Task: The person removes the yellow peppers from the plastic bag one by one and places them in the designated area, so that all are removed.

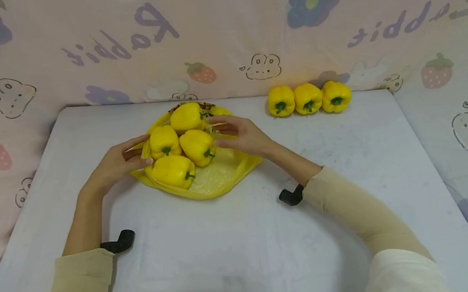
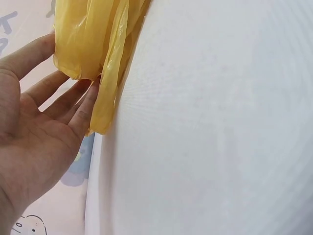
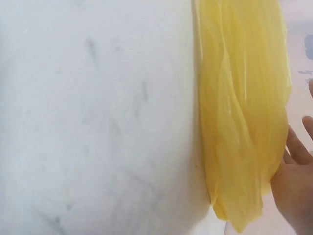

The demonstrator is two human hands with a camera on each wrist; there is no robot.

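A yellow plastic bag (image 1: 210,189) lies spread open on the white table with several yellow bell peppers (image 1: 173,171) inside, bunched toward its left and back. At the bag's left rim is my left hand (image 1: 116,165), its fingers extended and touching the plastic. The left wrist view shows that hand's fingertips against the folds of the bag (image 2: 93,44). My right hand (image 1: 244,137) reaches over the bag's right side, fingers stretched toward the peppers; whether they touch one cannot be told. In the right wrist view the bag (image 3: 239,107) partly hides this hand (image 3: 296,181).
Three more yellow bell peppers (image 1: 308,99) stand in a row at the table's back edge, right of the bag. A patterned cloth (image 1: 217,28) hangs behind the white table (image 1: 214,258). Black wrist mounts (image 1: 122,241) stick out beside both forearms.
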